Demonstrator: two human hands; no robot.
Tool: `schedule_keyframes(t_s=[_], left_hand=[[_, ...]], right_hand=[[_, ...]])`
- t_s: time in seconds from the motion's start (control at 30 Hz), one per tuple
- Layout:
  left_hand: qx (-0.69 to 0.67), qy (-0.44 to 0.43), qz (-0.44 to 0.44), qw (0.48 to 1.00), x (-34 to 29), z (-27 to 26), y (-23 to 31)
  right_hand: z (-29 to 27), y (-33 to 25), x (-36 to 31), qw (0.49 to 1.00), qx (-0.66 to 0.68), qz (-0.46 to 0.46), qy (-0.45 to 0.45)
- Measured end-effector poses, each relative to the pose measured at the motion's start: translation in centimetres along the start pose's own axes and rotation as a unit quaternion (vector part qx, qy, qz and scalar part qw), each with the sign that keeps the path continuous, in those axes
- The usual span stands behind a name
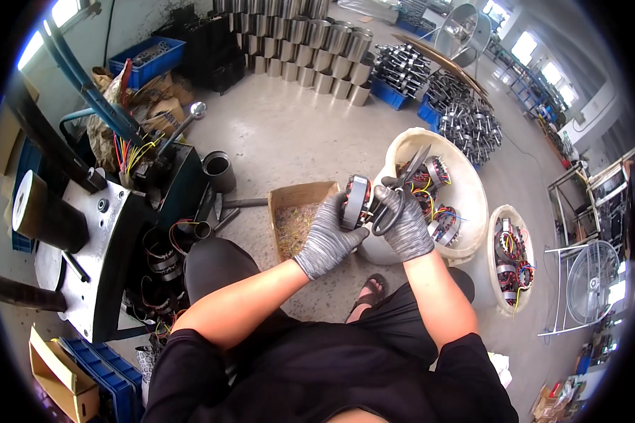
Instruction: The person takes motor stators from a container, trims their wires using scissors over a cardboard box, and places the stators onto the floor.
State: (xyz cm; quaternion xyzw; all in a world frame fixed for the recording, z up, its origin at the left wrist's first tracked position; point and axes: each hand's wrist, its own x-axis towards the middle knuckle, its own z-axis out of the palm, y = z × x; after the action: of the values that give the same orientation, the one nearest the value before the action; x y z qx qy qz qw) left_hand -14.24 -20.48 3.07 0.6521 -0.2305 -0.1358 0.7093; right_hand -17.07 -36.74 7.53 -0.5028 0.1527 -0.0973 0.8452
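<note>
Your left hand (326, 236) is clamped around the motor stator (355, 202), and your right hand (406, 224) grips scissors (395, 197) just beside it. The cardboard box (298, 215) sits below left, the white tub (466, 187) right, with bare floor (289, 134) beyond.

1. The floor (282, 134) is grey concrete and it holds everything here.
2. An open cardboard box (298, 215) sits on the floor, with thin wire scraps inside.
3. A big white tub (473, 190) stands just beside the box, full of motor coils with coloured wires.
4. A smaller white tub (509, 262) stands near it, with more coils.
5. Rows of shiny metal cans (310, 46) are stacked at the far side.
6. Blue bins (391, 95) with dark metal parts sit near the cans.
7. A dark pipe piece (219, 171) stands by the machine (106, 240).
8. A foot in a sandal (371, 290) rests on the floor.
</note>
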Motion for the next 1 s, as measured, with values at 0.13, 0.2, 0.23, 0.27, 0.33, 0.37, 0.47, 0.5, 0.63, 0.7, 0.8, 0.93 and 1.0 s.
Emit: schedule_keyframes(t_s=[0.13, 0.2, 0.23, 0.27, 0.33, 0.37, 0.47, 0.5, 0.63, 0.7, 0.8, 0.93, 1.0], left_hand=[[-0.168, 0.010, -0.108, 0.980, 0.0, -2.2, -1.4], [-0.112, 0.038, -0.121, 0.985, 0.1, -2.9, -1.7], [-0.134, 0.042, -0.142, 0.980, 0.1, -3.3, -1.7], [-0.156, 0.046, -0.162, 0.973, 0.1, -3.8, -1.7], [-0.229, 0.066, -0.191, 0.952, 0.8, -4.7, -2.0], [-0.336, 0.052, -0.185, 0.922, 1.1, -4.8, -2.3], [-0.534, 0.003, -0.184, 0.825, 1.6, -4.5, -0.4], [-0.550, -0.004, -0.190, 0.813, 1.7, -4.5, -0.5], [-0.512, 0.005, -0.212, 0.832, 2.2, -3.9, -1.0], [-0.423, 0.037, -0.244, 0.872, 2.7, -4.5, -3.7], [-0.229, 0.084, -0.243, 0.939, 3.7, -5.7, -5.1], [0.274, 0.054, 0.010, 0.960, 4.4, -5.6, -5.3], [0.445, -0.012, 0.013, 0.896, 4.1, -5.3, -4.4]], right_hand=[[0.2, 1.3, -0.9, 0.992, -0.120, 0.000, -0.025], [-0.5, 2.3, -1.0, 0.996, -0.070, 0.050, -0.024], [-1.0, 2.4, -0.8, 0.993, -0.101, 0.061, -0.016], [-2.0, 3.2, -0.2, 0.992, -0.099, 0.071, -0.006], [-3.1, 4.9, 0.5, 0.989, -0.138, 0.046, 0.040], [-3.7, 6.2, 1.1, 0.986, -0.152, 0.045, 0.047], [-4.9, 9.3, 1.4, 0.993, -0.108, 0.046, 0.026], [-4.7, 8.9, 1.8, 0.982, -0.180, 0.004, -0.060], [-4.1, 9.0, 1.5, 0.983, -0.164, -0.040, -0.071], [-3.8, 9.0, 0.9, 0.983, -0.164, -0.077, -0.018], [-3.7, 7.3, 0.4, 0.989, -0.149, 0.004, 0.023], [-4.0, 7.4, 1.0, 0.894, -0.426, -0.131, 0.036], [-3.2, 7.0, 0.2, 0.903, -0.421, -0.083, 0.009]])
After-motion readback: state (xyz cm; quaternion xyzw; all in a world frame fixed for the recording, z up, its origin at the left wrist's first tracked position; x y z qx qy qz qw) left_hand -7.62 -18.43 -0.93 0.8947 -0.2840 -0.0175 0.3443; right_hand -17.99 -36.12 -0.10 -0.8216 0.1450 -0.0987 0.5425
